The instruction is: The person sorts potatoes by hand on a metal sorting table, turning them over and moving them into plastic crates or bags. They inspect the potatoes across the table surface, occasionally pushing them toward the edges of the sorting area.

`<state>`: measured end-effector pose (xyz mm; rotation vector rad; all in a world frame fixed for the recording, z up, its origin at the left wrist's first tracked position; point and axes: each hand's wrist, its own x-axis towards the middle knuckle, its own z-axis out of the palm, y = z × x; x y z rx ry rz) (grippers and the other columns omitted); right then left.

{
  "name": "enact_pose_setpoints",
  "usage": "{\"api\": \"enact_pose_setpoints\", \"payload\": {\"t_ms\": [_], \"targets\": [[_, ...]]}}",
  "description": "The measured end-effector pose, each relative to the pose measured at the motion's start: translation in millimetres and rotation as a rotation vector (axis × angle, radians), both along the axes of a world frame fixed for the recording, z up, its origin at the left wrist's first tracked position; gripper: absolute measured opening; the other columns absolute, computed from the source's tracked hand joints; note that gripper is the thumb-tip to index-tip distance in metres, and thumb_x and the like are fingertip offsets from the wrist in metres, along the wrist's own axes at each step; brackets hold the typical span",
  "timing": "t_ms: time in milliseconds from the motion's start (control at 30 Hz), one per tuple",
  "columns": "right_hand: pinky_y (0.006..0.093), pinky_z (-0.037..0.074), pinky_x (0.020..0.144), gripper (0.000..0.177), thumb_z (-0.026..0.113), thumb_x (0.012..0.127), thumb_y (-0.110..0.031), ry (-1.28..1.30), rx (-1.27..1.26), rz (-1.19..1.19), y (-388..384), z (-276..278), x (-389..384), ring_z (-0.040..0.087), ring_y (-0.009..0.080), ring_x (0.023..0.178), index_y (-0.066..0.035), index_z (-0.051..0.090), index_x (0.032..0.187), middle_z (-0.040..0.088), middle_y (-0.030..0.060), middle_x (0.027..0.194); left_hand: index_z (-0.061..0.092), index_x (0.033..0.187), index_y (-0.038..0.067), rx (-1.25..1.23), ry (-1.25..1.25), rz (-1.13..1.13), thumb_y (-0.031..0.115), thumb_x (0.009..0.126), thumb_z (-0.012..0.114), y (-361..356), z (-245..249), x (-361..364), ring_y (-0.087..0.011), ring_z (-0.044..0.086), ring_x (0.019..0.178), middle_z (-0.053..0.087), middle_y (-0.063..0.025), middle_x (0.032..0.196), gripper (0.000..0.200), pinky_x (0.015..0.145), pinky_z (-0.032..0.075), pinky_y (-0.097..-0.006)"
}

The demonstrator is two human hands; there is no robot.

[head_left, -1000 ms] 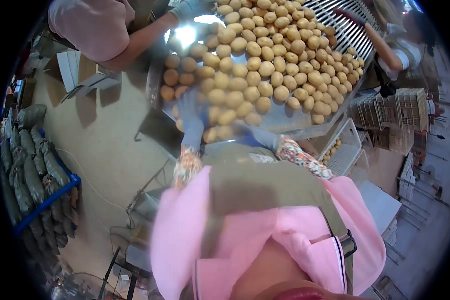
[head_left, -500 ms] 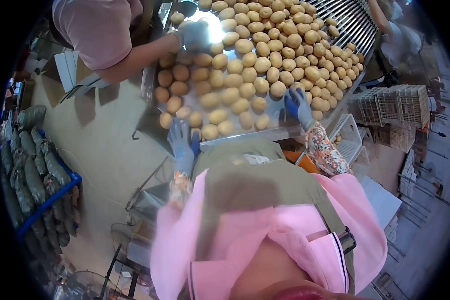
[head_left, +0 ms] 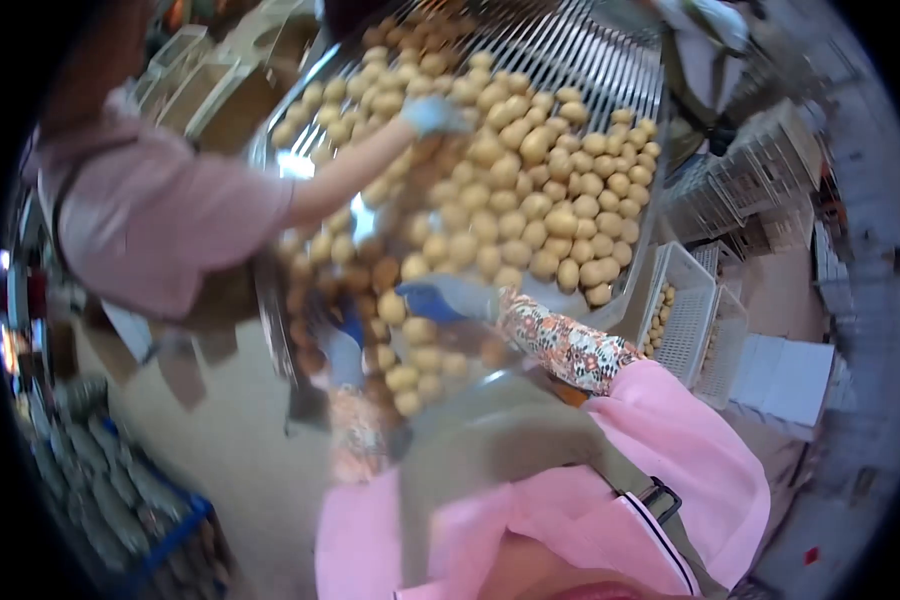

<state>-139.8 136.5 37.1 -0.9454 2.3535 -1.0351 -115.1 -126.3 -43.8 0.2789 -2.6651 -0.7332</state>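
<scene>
The potatoes (head_left: 560, 222) are small, rounded and oval, with smooth pale yellow-tan skin. They lie packed in one layer on a shiny metal sorting table (head_left: 362, 220), filling the view from 9 o'clock round to 2 o'clock. At 12 o'clock the table gives way to parallel steel roller bars (head_left: 590, 45).

The right hand (head_left: 440, 298), in a blue glove below a floral sleeve, lies near the centre across the nearest potatoes. Blur hides whether it grips one. The left hand (head_left: 347, 328), also gloved in blue, sits just beside it toward 8 o'clock, at the table's near edge, its grasp equally unreadable.

A co-worker's hand (head_left: 432, 115) in a pale glove reaches in from 10 o'clock. A white slatted plastic crate (head_left: 685, 300) stands at 3 o'clock.
</scene>
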Motion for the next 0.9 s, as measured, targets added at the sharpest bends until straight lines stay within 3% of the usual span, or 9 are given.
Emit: {"api": "enact_pose_setpoints", "payload": {"t_ms": [67,133,167,200,267,433,600,700,900], "targets": [[0.0326,0.05,0.079,0.034,0.056,0.092,-0.023,-0.123,-0.19,-0.418,35.8,-21.9,-46.7,0.061,0.0222,0.088,-0.01,0.058,0.124,0.063,0.0088,0.102,0.033,0.145,0.011,0.435,-0.12,0.013,0.043,0.088,0.056,37.8,35.2,-19.4,-0.0405,0.03,0.135,0.032,-0.0242,0.147,0.069,0.106,0.027,-0.0566],[0.0378,0.051,0.076,0.032,0.059,0.089,-0.025,-0.261,-0.413,-0.795,68.8,-32.1,-80.5,0.063,0.0287,0.08,-0.009,0.062,0.116,0.066,0.012,0.091,0.027,0.148,0.012,0.061,-0.315,-0.091,0.048,0.088,0.054,56.3,26.5,-24.5,-0.0461,0.024,0.136,0.028,-0.0271,0.148,0.075,0.106,0.024,-0.0601],[0.0404,0.049,0.08,0.035,0.059,0.087,-0.028,0.148,-0.18,-0.804,84.4,-26.8,-82.9,0.062,0.0306,0.088,-0.012,0.06,0.118,0.064,0.0121,0.099,0.033,0.145,0.01,0.038,-0.309,-0.102,0.047,0.088,0.054,73.1,36.1,-19.6,-0.0498,0.028,0.131,0.029,-0.0301,0.145,0.071,0.104,0.027,-0.059],[0.043,0.048,0.085,0.038,0.059,0.086,-0.03,0.548,0.063,-0.786,97.9,-23.2,-76.6,0.06,0.0324,0.097,-0.016,0.058,0.121,0.062,0.0122,0.106,0.039,0.142,0.008,0.014,-0.308,-0.106,0.046,0.088,0.054,87.7,55.4,-12.2,-0.0536,0.032,0.126,0.031,-0.033,0.141,0.068,0.103,0.03,-0.0579],[0.0614,0.022,0.106,0.052,0.052,0.087,-0.035,0.385,0.667,-0.43,103.1,-3.1,-36.7,0.028,0.0369,0.136,-0.023,0.044,0.136,0.03,0.0161,0.147,0.039,0.141,0.008,-0.132,-0.275,-0.174,0.047,0.089,0.053,88.3,60.3,-0.3,-0.0572,0.026,0.128,0.024,-0.0368,0.143,0.067,0.106,0.027,-0.0582],[0.0617,0.003,0.112,0.059,0.043,0.092,-0.033,0.159,0.879,-0.434,63.1,-13.9,-9.7,0.005,0.0383,0.144,-0.028,0.026,0.149,0.015,0.019,0.154,0.021,0.15,0.017,0.066,-0.593,-0.225,0.052,0.09,0.048,81.7,75.8,13.3,-0.0497,0.013,0.138,0.013,-0.0294,0.152,0.075,0.111,0.013,-0.0583],[0.062,0.002,0.111,0.059,0.041,0.093,-0.035,0.137,0.818,-0.486,41.2,2.8,14.3,0.003,0.0442,0.142,-0.024,0.026,0.149,0.011,0.0231,0.154,0.023,0.15,0.017,-0.199,-0.432,-0.216,0.05,0.092,0.044,77.9,41.6,31.6,-0.0517,0.015,0.137,0.007,-0.0277,0.153,0.069,0.109,0.016,-0.0598],[0.0644,0.004,0.11,0.062,0.043,0.092,-0.036,0.082,0.622,-0.371,30.1,-31.5,45.8,0.004,0.0546,0.138,-0.023,0.023,0.149,0.01,0.0248,0.154,0.042,0.141,0.013,-0.323,-0.2,-0.201,0.044,0.094,0.045,78.4,48.0,46.6,-0.0516,0.029,0.132,0.028,-0.0291,0.146,0.056,0.107,0.025,-0.0582],[0.0674,-0.002,0.108,0.074,0.051,0.087,-0.042,-0.051,0.606,-0.14,-59.9,-48.5,125.4,0.002,0.0438,0.143,-0.02,0.019,0.15,0.008,0.0246,0.154,0.038,0.144,0.017,-0.206,-0.374,-0.185,0.053,0.092,0.045,70.7,39.2,92.6,-0.0491,0.022,0.136,0.022,-0.0191,0.152,0.063,0.107,0.019,-0.0645]]}}
